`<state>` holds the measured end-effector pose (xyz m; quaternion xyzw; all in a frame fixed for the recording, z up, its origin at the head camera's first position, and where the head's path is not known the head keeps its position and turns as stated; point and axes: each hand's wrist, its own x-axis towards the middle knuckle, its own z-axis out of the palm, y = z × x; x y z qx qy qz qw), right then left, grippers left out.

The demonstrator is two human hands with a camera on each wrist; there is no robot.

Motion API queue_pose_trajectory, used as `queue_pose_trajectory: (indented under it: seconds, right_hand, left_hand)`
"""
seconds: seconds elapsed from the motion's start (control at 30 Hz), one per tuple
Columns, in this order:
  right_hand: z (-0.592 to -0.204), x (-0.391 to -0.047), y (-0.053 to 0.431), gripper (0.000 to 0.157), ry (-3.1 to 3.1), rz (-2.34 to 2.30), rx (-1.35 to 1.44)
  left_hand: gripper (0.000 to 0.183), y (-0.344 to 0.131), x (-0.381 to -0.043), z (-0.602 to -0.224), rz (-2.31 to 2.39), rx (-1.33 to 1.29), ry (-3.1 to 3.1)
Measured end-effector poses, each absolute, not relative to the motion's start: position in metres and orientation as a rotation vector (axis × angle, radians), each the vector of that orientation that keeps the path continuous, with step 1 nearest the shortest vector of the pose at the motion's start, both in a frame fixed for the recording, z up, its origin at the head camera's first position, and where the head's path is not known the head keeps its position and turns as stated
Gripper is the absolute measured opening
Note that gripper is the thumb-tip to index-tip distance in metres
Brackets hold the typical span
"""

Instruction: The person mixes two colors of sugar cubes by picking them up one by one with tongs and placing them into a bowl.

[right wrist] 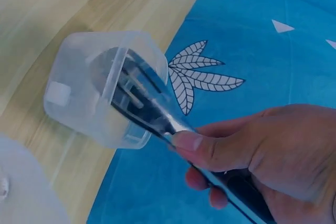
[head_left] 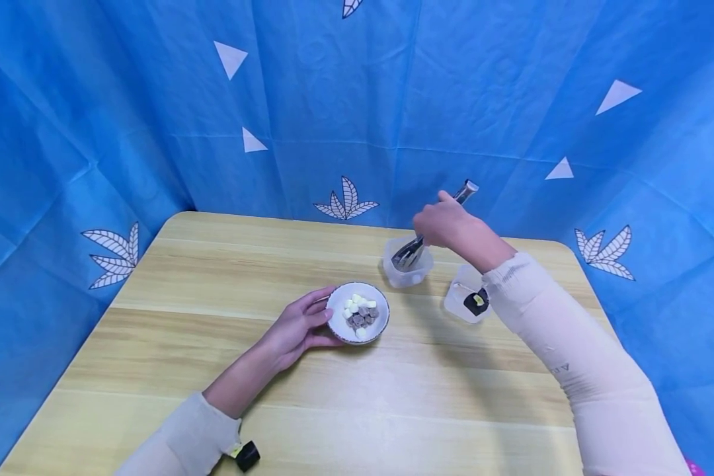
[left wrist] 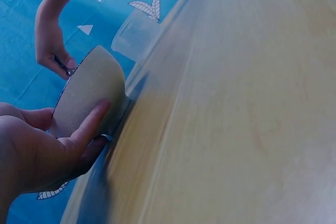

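My left hand [head_left: 300,328] grips the side of a small round bowl [head_left: 336,326], thumb at its rim and fingers around the outside. White marshmallow-like pieces [head_left: 356,305] and greyish-brown lumps [head_left: 363,318] lie in it. In the left wrist view the bowl [left wrist: 92,95] shows its plain outer wall; whether its base touches the table I cannot tell. My right hand [head_left: 446,221] holds metal tongs [right wrist: 152,106], their heads down inside a clear plastic container [right wrist: 79,111]. A small white piece [right wrist: 58,94] shows at that container's side. What lies between the tong heads is unclear.
A second clear plastic container [head_left: 461,307] stands to the right, partly behind the right wrist's black camera [head_left: 476,302]. The wooden table [head_left: 202,277] ends at its back edge against a blue patterned curtain [head_left: 309,99].
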<state>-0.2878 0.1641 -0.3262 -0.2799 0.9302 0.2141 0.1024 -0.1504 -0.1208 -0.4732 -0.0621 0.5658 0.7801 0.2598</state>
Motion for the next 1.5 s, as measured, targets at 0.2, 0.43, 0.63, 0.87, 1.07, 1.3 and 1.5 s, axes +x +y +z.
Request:
queue_pose_trajectory:
  seconds: [0.2,0.43,0.63,0.87,1.07,1.3,1.5]
  right_hand:
    - [-0.331,-0.273,0.185,0.010,2.897,0.631,-0.936]
    - [-0.334,-0.256,0.202,0.009,3.034,0.498,-0.965]
    - [-0.336,-0.243,0.213,0.018,3.127,0.379,-0.934]
    - [-0.342,-0.230,0.223,0.015,3.241,0.190,-1.015]
    - [-0.350,-0.220,0.228,0.014,3.304,0.087,-1.060]
    - [-0.364,-0.208,0.225,0.009,3.338,-0.074,-1.190]
    - [-0.370,-0.198,0.215,0.014,3.283,-0.140,-1.272]
  left_hand:
    - [0.058,-0.120,-0.149,-0.473,2.115,-0.160,1.528]
    - [0.060,-0.121,-0.149,-0.471,2.110,-0.154,1.539]
    - [0.060,-0.120,-0.148,-0.471,2.113,-0.159,1.544]
    - [0.060,-0.121,-0.148,-0.471,2.122,-0.150,1.540]
    - [0.059,-0.120,-0.147,-0.472,2.120,-0.129,1.547]
    - [0.059,-0.121,-0.147,-0.472,2.110,-0.106,1.556]
    - [0.058,-0.120,-0.148,-0.470,2.100,-0.121,1.564]
